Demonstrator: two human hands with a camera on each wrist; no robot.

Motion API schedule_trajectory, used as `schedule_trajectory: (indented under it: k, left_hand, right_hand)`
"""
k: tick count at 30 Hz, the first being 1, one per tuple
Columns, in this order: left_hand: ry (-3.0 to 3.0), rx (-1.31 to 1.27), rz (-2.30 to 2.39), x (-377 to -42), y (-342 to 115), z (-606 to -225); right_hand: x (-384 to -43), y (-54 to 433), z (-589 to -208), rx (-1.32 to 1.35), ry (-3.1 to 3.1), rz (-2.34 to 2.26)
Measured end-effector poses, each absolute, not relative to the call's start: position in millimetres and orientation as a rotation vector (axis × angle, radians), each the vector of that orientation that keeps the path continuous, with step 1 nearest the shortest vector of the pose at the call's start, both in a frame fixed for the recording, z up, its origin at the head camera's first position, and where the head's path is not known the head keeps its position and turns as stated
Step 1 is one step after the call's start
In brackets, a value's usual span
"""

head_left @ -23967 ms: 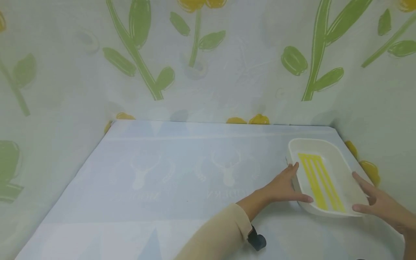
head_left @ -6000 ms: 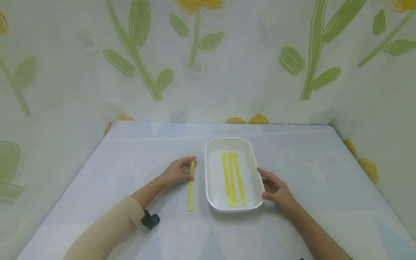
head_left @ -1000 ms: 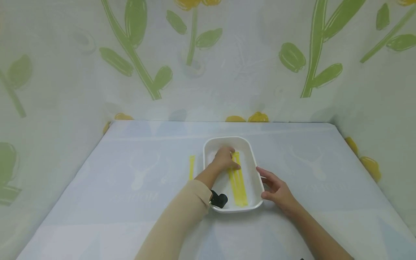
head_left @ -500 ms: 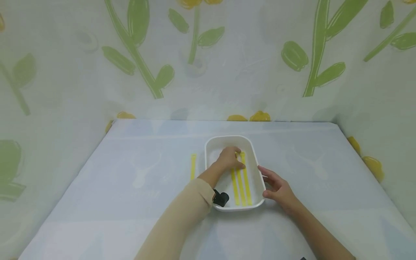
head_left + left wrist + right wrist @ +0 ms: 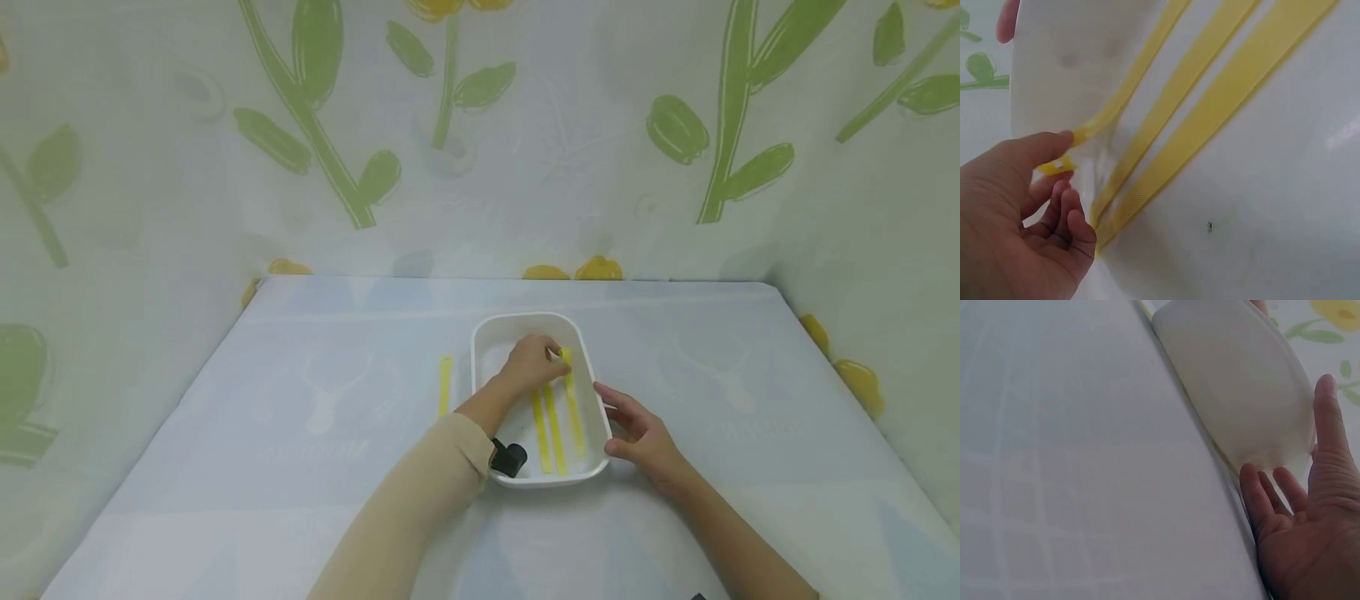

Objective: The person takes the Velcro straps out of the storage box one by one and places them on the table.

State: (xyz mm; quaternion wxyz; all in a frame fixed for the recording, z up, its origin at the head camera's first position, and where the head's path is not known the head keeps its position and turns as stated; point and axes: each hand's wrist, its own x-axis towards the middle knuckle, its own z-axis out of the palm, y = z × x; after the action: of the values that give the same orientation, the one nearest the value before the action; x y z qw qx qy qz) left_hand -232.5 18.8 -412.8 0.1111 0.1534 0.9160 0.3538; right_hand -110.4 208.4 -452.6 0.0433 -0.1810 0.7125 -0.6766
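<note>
My left hand (image 5: 531, 362) reaches into a white tray (image 5: 489, 332) and pinches the head end of a yellow cable tie (image 5: 573, 408). In the left wrist view, that end is raised off the tray floor between thumb and fingers, and the strap bends away from them. Two more yellow cable ties (image 5: 1172, 87) lie side by side on the tray floor, their ridges partly visible. My right hand (image 5: 645, 442) touches the tray's right side; in the right wrist view its thumb is straight and its fingertips meet the outer wall. The left forearm covers part of the tray's left rim.
Another yellow cable tie (image 5: 445, 383) lies on the table left of the tray, its lower part behind the left sleeve (image 5: 420, 492). The pale patterned table (image 5: 322, 375) meets a flower-print backdrop (image 5: 555, 183) at the back and sides.
Over the last second my left hand shifted right and raised one cable tie's end, parting it from the others. Earlier, the tray moved from the right to the middle, and one tie was laid beside it.
</note>
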Motion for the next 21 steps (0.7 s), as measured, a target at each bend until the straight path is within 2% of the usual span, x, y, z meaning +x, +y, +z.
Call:
schedule_trajectory:
  k: [11, 21]
  left_hand:
    - [2.285, 0.255, 1.554, -232.3, 23.1, -411.9]
    - [2.063, 0.188, 1.801, -237.2, 26.0, -409.7]
  right_hand:
    - [-109.7, 207.3, -451.5, -0.52, 2.243, -2.021]
    - [-110.6, 207.2, -450.4, -0.522, 2.229, -2.033]
